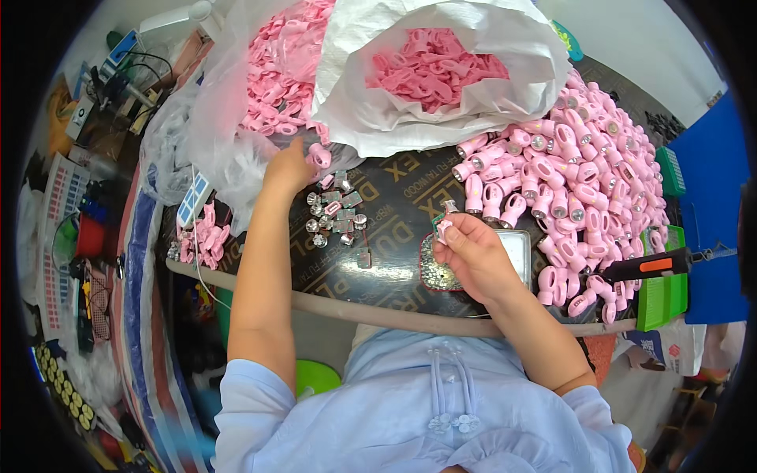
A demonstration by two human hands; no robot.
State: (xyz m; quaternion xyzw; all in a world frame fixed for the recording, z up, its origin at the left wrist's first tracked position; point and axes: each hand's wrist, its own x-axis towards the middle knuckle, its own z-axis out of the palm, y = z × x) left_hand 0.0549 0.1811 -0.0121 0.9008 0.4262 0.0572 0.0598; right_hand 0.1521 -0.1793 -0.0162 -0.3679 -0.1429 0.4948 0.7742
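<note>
My right hand (471,254) is closed over the table, pinching a small pink plastic part (443,230) with a bit of green board and metal showing at its upper end. My left hand (289,169) reaches to the edge of the plastic bag of pink shell pieces (285,75). A pink shell (319,156) lies right against its thumb side; whether the fingers grip it is hidden. Between my hands sits a cluster of small circuit boards with silvery reflector cups (335,211). Below my right hand are a red-rimmed tray of small metal parts (438,268) and a whitish rectangular tray (516,251).
A white woven sack (441,130) of pink pieces stands at the back. Many assembled pink flashlights (583,181) heap up on the right, beside a hanging black-and-orange tool (645,266) and a green basket (662,284). More pink parts (203,236) lie at the left edge.
</note>
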